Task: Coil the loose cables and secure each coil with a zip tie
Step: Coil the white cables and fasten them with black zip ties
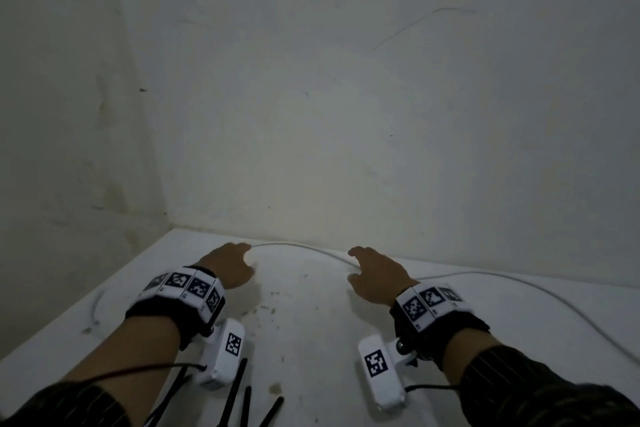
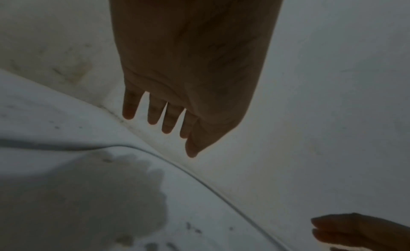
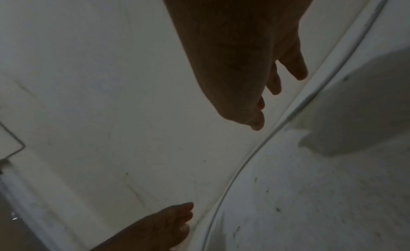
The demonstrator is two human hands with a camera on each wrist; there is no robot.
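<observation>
A thin white cable (image 1: 301, 247) lies in an arc on the white table (image 1: 311, 322) close to the back wall, then runs off to the right (image 1: 519, 282). My left hand (image 1: 242, 258) hovers at the cable's left end with straight fingers, holding nothing. My right hand (image 1: 360, 263) is spread over the cable's middle, thumb and fingers on either side, not closed on it. In the left wrist view the left hand (image 2: 173, 132) hangs above the cable (image 2: 199, 179). In the right wrist view the right hand (image 3: 272, 90) is just left of the cable (image 3: 255, 153). Several black zip ties (image 1: 242, 399) lie at the near edge.
Two bare walls meet in a corner (image 1: 166, 218) behind the table's far left. A faint white curved strand (image 1: 96, 305) lies on the table at the left. Small dark specks (image 1: 273, 312) dot the tabletop between my hands.
</observation>
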